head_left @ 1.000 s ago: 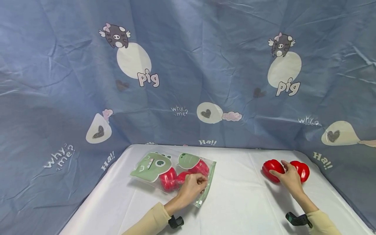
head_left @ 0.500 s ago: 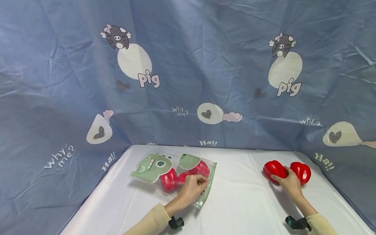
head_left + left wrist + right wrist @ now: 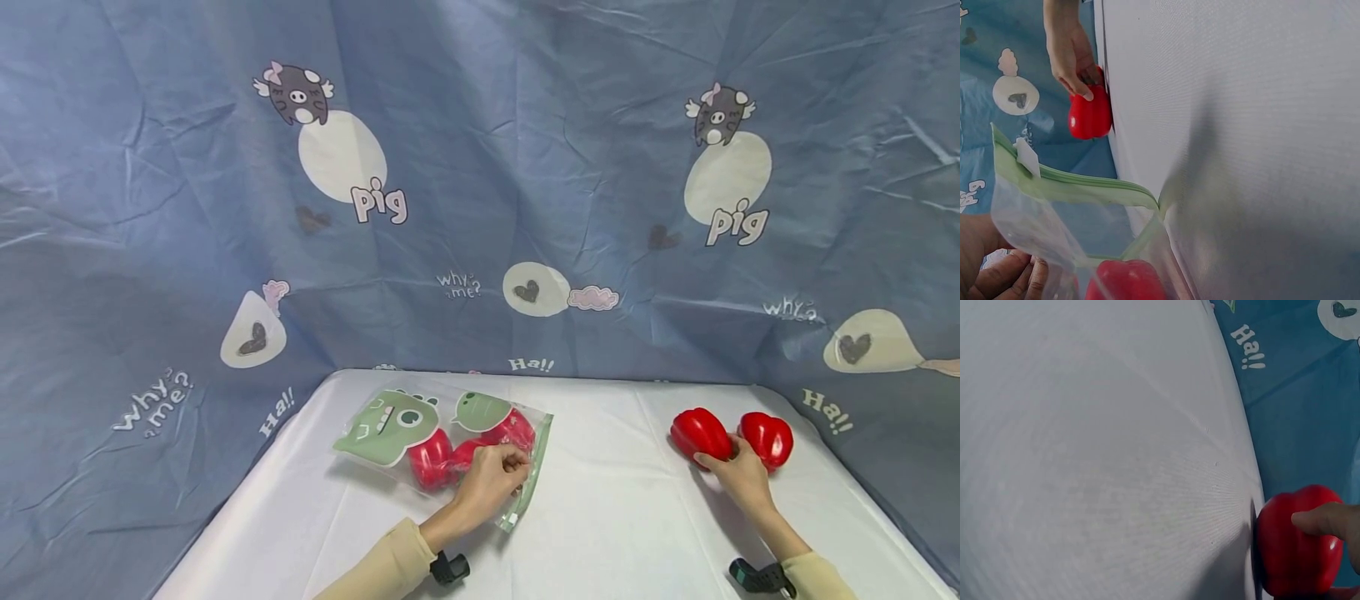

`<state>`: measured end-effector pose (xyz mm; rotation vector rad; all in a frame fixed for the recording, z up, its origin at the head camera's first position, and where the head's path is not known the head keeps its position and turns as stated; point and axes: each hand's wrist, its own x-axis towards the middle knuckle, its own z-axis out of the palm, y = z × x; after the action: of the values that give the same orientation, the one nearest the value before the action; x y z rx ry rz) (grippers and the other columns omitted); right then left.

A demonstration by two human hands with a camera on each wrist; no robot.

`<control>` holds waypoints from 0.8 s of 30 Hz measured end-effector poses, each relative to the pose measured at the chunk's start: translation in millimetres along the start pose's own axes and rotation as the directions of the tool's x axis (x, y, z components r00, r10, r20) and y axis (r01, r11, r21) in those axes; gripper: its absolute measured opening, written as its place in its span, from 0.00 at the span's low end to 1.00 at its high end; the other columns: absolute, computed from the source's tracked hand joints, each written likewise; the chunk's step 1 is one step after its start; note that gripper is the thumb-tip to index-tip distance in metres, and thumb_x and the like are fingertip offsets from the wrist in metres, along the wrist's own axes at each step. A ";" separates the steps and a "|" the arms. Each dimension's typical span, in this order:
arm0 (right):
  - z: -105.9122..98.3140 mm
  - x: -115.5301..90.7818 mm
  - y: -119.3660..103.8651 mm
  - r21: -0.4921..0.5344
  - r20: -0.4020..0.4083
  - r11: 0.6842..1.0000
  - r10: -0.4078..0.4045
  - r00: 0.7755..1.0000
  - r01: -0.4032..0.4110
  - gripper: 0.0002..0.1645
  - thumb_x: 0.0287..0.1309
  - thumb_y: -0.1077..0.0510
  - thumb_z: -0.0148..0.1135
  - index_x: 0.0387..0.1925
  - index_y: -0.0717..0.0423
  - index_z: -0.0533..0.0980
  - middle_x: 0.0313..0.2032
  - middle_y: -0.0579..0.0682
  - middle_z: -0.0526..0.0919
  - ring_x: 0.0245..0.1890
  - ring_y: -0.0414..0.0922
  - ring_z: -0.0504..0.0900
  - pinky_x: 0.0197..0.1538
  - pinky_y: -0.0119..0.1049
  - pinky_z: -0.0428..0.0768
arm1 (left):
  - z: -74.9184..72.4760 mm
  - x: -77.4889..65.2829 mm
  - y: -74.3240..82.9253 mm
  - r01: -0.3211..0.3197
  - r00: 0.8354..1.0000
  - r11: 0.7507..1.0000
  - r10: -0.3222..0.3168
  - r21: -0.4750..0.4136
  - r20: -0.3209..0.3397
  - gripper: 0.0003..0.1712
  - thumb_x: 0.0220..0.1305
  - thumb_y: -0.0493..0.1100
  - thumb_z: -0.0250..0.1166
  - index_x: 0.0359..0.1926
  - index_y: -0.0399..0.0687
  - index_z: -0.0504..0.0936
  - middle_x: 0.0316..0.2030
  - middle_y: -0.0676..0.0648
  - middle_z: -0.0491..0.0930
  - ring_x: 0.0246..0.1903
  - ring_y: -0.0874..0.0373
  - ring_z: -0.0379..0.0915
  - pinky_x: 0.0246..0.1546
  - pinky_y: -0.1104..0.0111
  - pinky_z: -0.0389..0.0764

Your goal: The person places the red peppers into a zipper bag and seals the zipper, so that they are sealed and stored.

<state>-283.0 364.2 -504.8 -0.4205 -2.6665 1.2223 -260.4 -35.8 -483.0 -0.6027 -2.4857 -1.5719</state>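
Wht tbl (image 3: 607, 500): bag (image 3: 444, 422), 2 peppers (image 3: 701, 433)

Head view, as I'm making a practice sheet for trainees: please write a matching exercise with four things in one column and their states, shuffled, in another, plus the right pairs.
Things
1. Left hand
2. Clear bag
3. Right hand
4. Rightmost red pepper

States
A. Lies outside, in neither hand's grip
B. Grips another red pepper
C. Pinches plastic near a green edge
D. See-through, with green cartoon prints

Right pairs: 1-C, 2-D, 3-B, 4-A
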 end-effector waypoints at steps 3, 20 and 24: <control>0.1 -0.6 0.8 0.012 0.001 1.000 0.002 1.000 -0.002 0.49 0.56 0.51 0.65 0.66 0.77 0.52 0.61 0.76 0.62 0.59 0.70 0.65 0.62 0.64 0.65 | -0.1 -0.2 0.0 0.000 1.000 1.000 0.000 -0.002 0.002 0.05 0.57 0.32 0.62 0.32 0.33 0.84 0.20 0.49 0.80 0.14 0.68 0.73 0.18 0.75 0.77; 6.6 -8.7 -16.2 0.025 0.012 0.998 -0.052 0.999 0.052 0.50 0.56 0.47 0.66 0.67 0.75 0.55 0.61 0.76 0.65 0.61 0.68 0.67 0.62 0.61 0.66 | 0.4 0.6 -1.2 -0.021 1.000 1.000 0.021 -0.006 0.000 0.05 0.57 0.31 0.62 0.32 0.33 0.84 0.20 0.49 0.80 0.14 0.69 0.72 0.18 0.75 0.77; 9.4 -13.1 -23.0 0.033 0.032 0.997 -0.077 0.996 0.076 0.50 0.57 0.47 0.65 0.68 0.74 0.54 0.62 0.76 0.65 0.62 0.68 0.66 0.62 0.60 0.67 | 0.2 0.6 -0.8 -0.016 1.000 1.000 0.016 -0.005 0.001 0.05 0.57 0.31 0.62 0.32 0.33 0.84 0.20 0.49 0.80 0.14 0.68 0.72 0.18 0.75 0.77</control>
<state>-277.4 338.9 -493.9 -0.2925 -2.6602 1.2584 -261.3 -35.8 -483.5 -0.6222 -2.4722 -1.5738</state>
